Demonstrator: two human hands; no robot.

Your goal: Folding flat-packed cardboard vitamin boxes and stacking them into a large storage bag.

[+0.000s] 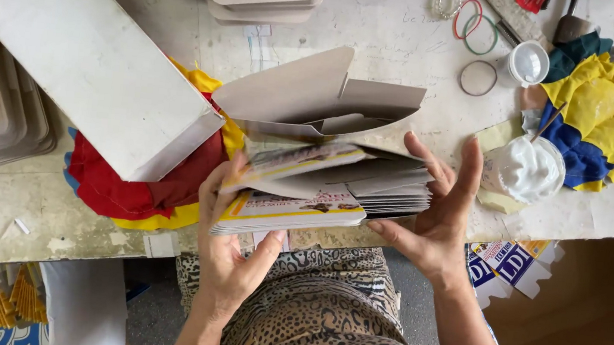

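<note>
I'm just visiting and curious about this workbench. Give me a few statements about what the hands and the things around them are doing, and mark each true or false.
1. Both hands hold a stack of flat printed cartons. True: the left hand and the right hand grip its two ends.
2. The stack lies flat on the table. False: it is held up at the edge of the table.
3. A white cup stands near some rubber bands. True.
4. The big white box lies on a green cloth. False: it lies on a red and yellow cloth.
</note>
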